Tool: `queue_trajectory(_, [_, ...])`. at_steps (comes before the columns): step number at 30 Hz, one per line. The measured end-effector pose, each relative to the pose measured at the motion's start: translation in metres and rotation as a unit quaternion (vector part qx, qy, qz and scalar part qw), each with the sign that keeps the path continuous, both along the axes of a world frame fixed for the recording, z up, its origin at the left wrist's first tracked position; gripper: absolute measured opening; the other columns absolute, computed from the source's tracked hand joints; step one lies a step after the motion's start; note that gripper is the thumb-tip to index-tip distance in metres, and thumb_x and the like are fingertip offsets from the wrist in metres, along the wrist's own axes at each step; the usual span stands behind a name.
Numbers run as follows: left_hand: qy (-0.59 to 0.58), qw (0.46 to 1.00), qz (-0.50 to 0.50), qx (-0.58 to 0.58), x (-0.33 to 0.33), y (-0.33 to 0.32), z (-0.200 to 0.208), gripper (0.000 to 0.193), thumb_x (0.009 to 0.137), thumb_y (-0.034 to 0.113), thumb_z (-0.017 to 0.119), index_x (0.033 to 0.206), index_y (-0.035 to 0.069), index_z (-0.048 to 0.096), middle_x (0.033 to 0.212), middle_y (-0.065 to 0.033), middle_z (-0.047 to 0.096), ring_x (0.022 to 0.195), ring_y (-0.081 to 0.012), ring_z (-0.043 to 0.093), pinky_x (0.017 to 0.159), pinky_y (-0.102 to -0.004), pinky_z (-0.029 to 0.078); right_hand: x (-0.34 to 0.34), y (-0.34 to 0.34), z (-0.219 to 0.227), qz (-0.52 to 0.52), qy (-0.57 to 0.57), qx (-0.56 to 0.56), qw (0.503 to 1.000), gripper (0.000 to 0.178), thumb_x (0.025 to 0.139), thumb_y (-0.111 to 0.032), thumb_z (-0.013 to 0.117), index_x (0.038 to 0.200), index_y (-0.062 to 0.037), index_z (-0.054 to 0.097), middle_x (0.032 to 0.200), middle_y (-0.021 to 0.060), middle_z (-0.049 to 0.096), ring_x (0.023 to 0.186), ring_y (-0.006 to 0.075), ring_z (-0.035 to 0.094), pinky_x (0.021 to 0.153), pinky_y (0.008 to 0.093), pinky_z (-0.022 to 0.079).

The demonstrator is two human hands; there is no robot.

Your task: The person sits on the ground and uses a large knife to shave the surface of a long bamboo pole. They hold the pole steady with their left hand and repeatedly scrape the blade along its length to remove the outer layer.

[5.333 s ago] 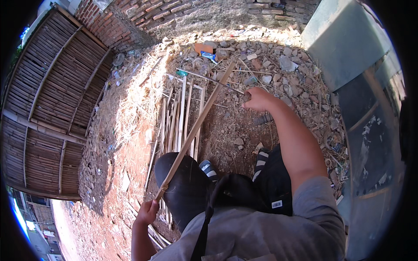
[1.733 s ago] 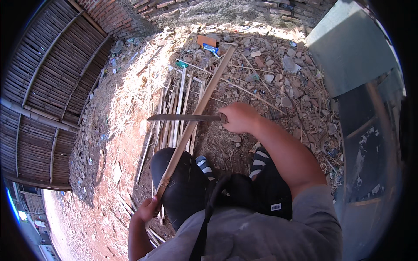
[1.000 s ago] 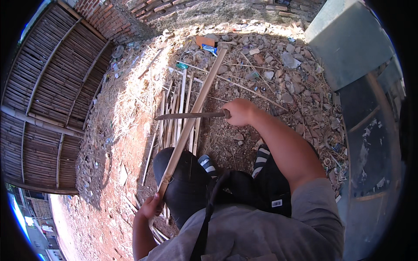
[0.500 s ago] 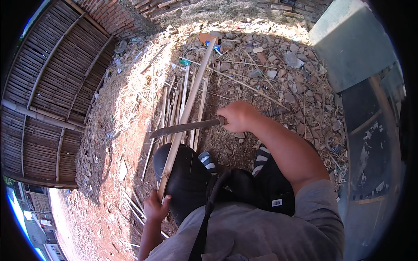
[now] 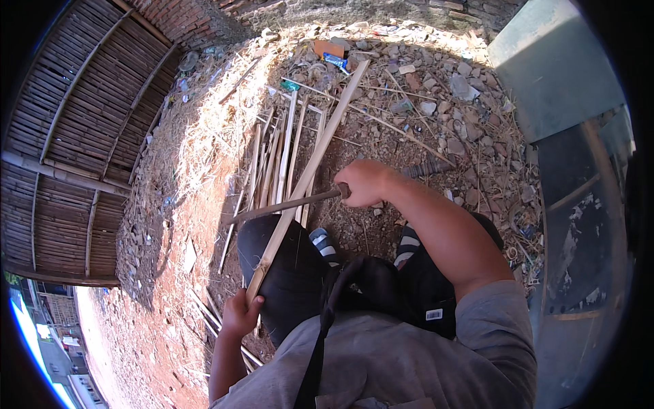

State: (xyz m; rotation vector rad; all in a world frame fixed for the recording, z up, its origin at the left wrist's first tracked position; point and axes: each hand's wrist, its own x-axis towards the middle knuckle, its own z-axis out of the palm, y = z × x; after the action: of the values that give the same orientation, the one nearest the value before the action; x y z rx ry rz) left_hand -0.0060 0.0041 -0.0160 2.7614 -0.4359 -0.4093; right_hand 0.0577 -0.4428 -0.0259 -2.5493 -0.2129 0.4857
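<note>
Where the long pale slat (image 5: 312, 167) ends at the top, a blue wrapper (image 5: 335, 60) lies near it, beside a flat orange-brown piece (image 5: 329, 49); can't tell if the wrapper holds anything. Green plastic scrap (image 5: 290, 86) is left of the slat's far end. Ground is reddish dirt, with stony rubble (image 5: 446, 146) right of the slat and sunlit straw (image 5: 208, 150) well left of it. Bunch of loose strips (image 5: 286, 143) lies on the dirt, mostly left of the slat, partly passing under it. Room side: bamboo panel (image 5: 85, 129) far left of the slat, brick wall (image 5: 170, 27) beyond its far end, grey sheet (image 5: 558, 75) well right. Left hand (image 5: 242, 313) has fingers closed round the slat's near end, forearm up from the lower edge; slat slants up-right across the left knee (image 5: 279, 276). Right hand (image 5: 364, 183), just right of the slat, is clenched on the handle end of a long dark blade (image 5: 317, 198), elbow bent; blade crosses the slat just above the knee, tip to its left. Contact between blade and slat unclear.
</note>
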Motion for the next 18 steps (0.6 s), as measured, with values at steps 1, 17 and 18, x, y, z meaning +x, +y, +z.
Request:
queue_trajectory(1, [0.011, 1.000, -0.004, -0.014, 0.000, -0.002, 0.001, 0.051, 0.093, 0.045, 0.068, 0.078, -0.002, 0.056, 0.066, -0.0243, 0.061, 0.065, -0.0451, 0.063, 0.061, -0.0503, 0.047, 0.004, -0.022, -0.023, -0.034, -0.003, 0.036, 0.999, 0.042, 0.078, -0.029, 0.069, 0.112, -0.0054, 0.069, 0.102, 0.0173, 0.072, 0.098, 0.0328, 0.069, 0.086, 0.0438, 0.055])
queue_trajectory(17, [-0.004, 1.000, -0.003, -0.010, 0.004, -0.010, 0.005, 0.042, 0.092, 0.035, 0.069, 0.082, -0.003, 0.056, 0.069, -0.0272, 0.061, 0.073, -0.0494, 0.064, 0.064, -0.0523, 0.048, 0.007, -0.060, -0.033, -0.178, -0.088, 0.053, 0.979, 0.024, 0.076, -0.022, 0.066, 0.096, -0.0083, 0.071, 0.087, 0.0150, 0.071, 0.086, 0.0358, 0.069, 0.077, 0.0469, 0.056])
queue_trajectory(18, [0.013, 1.000, 0.002, 0.002, 0.004, -0.007, 0.004, 0.041, 0.094, 0.036, 0.067, 0.087, -0.003, 0.057, 0.072, -0.0269, 0.063, 0.076, -0.0484, 0.065, 0.066, -0.0518, 0.048, 0.007, -0.063, -0.028, -0.239, -0.095, 0.080, 0.963, 0.025, 0.077, -0.022, 0.066, 0.097, -0.0080, 0.071, 0.087, 0.0156, 0.072, 0.086, 0.0358, 0.070, 0.077, 0.0467, 0.056])
